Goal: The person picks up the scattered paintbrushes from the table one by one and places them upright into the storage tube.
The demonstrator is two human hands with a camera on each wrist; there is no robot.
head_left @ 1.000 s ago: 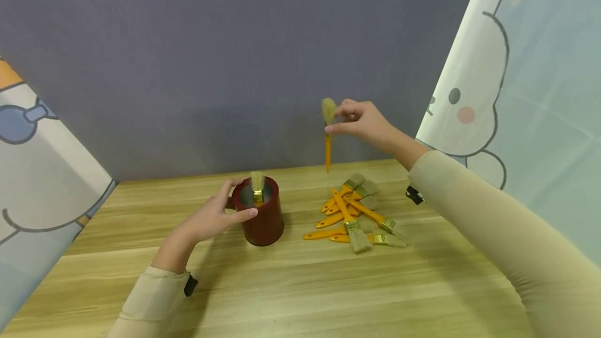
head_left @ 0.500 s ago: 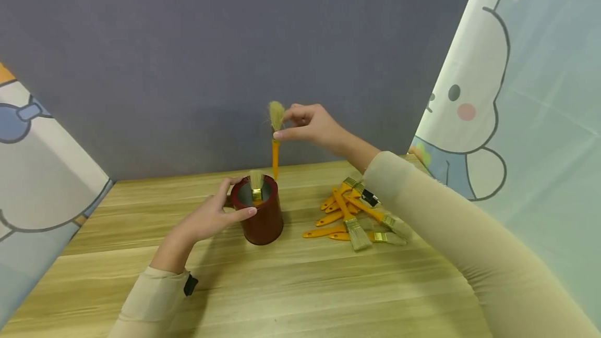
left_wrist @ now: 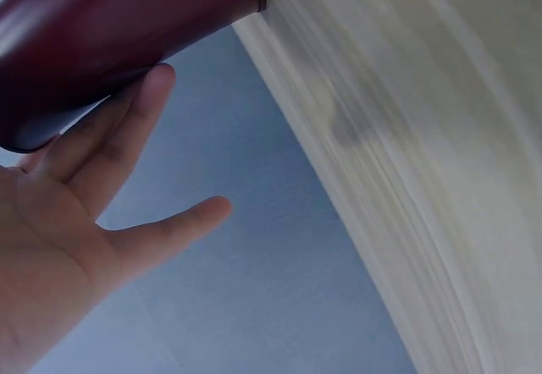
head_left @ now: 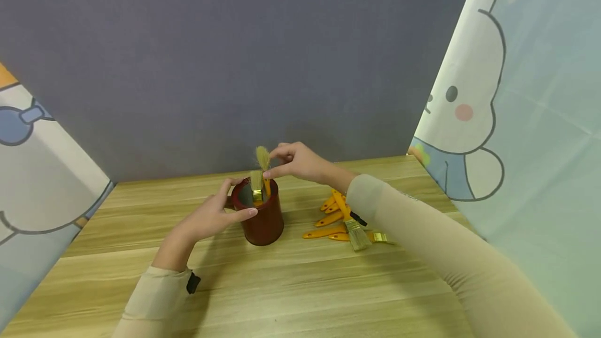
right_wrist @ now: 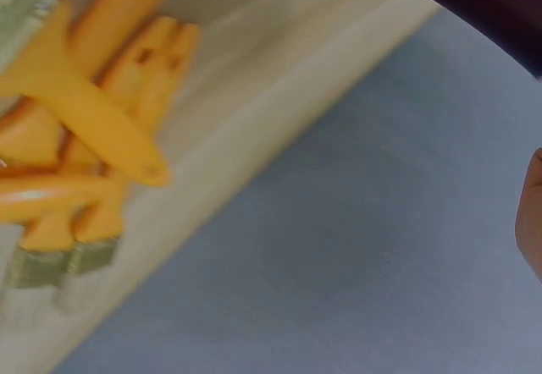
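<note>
Head view: the right grip (head_left: 302,163) pinches a brush (head_left: 263,157), near upright, handle (head_left: 267,186) down inside the mug (head_left: 264,227); the left grip (head_left: 213,218), spread, touches the mug.

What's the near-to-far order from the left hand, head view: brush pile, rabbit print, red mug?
1. Red mug: touching the left hand, on its right.
2. Brush pile: on the table, right of the mug.
3. Rabbit print: far right of the view.
</note>
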